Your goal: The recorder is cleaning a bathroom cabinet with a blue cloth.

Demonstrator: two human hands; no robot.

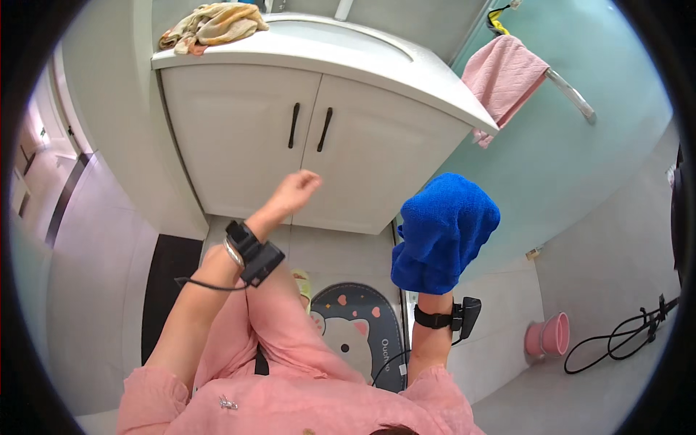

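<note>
A blue terry cloth (448, 228) covers my right hand completely, hanging over it like a mitt down to the wrist. Only my right forearm (430, 345) shows below it, so how the fingers lie inside is hidden. In front of the white cabinet doors (239, 141), my left hand (298, 190) is raised with its fingers curled in. Nothing shows in that hand, and it is slightly blurred. Black strapped devices sit on both wrists, the left one (262, 263) beside a silver bangle (234, 253).
Above the cabinet, a white basin counter (348, 62) holds a crumpled patterned cloth (217, 27). A pink towel (503, 76) hangs from a metal bar (571, 95) on frosted glass. Lower right are a pink bucket (545, 335) and a looped black cable (609, 345). A cat-patterned mat (356, 326) lies below.
</note>
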